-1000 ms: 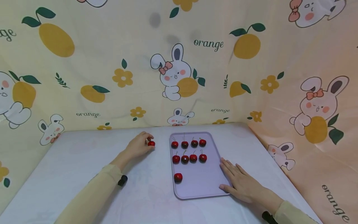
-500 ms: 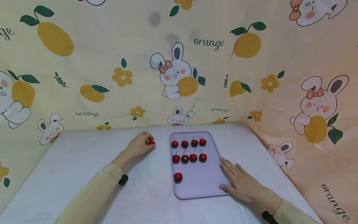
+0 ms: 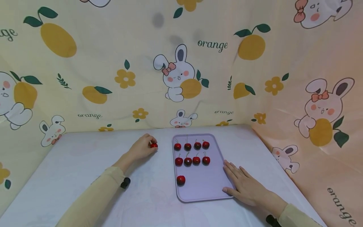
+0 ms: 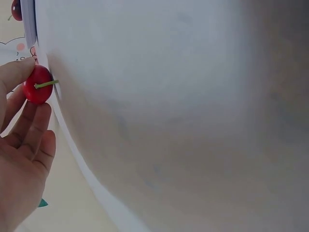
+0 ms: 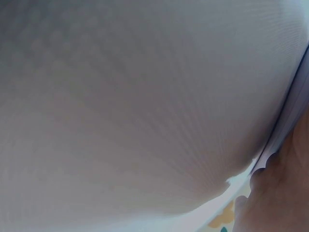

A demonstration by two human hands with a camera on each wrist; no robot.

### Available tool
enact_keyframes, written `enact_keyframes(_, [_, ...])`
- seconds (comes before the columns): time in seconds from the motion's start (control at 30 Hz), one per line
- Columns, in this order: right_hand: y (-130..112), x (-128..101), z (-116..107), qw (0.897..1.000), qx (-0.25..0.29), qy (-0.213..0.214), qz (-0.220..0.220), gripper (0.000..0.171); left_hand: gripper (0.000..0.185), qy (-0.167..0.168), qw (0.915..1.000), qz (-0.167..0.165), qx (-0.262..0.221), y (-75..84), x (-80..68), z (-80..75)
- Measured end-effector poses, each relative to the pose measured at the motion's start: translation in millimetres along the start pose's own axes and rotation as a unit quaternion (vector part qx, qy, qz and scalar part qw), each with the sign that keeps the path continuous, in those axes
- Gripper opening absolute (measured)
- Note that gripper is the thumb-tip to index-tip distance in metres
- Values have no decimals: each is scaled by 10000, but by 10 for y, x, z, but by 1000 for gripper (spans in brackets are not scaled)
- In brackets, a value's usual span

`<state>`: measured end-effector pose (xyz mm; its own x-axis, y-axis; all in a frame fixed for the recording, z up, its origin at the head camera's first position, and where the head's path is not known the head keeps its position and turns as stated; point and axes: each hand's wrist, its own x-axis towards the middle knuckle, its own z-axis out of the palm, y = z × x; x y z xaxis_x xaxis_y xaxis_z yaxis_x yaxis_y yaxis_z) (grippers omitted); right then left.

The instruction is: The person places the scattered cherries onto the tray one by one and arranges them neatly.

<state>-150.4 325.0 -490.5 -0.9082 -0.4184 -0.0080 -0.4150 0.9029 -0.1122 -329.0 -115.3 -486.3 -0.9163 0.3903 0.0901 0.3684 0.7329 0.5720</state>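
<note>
My left hand (image 3: 140, 148) is at the far side of the table, left of the tray. Between thumb and fingertips it pinches a red cherry (image 3: 154, 145); the left wrist view shows this cherry (image 4: 35, 95) with a short green stem. A lilac tray (image 3: 207, 186) bears two rows of cherries with stems. One single cherry (image 3: 181, 180) sits below them at the tray's left, its stem not visible. My right hand (image 3: 246, 188) lies flat with straight fingers against the tray's right edge. In the right wrist view only part of that hand (image 5: 285, 188) shows beside the tray edge.
A white cloth covers the table (image 3: 136, 198). Behind and to the right hangs a curtain (image 3: 136, 37) printed with rabbits and oranges. Dark wrist cameras sit at both cuffs, one below the left sleeve (image 3: 99, 192).
Both hands stay almost where they were, the left still holding the cherry. The whole head view shifts slightly; the cherries on the tray have not moved.
</note>
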Motion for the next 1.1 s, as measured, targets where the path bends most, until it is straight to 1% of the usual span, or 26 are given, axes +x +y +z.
enact_keyframes(0.2, [-5,-3,0,10000,-28,41,-29,88,25,80,9999,85,-71,-10,-19,-3])
enact_keyframes(0.43, [-9,-5,-7,9999,-38,78,-53,87,26,82,9987,219,-463,7,-65,4])
enact_keyframes(0.67, [-9,-11,-2,9999,3,103,-78,87,27,92,9976,347,-585,86,-129,5])
enact_keyframes(0.83, [-7,-17,1,9999,0,100,-69,86,28,185,9960,592,-636,154,-157,5])
enact_keyframes(1.1, [-17,-12,-13,10000,41,57,-43,87,26,273,9935,795,-765,285,-190,21])
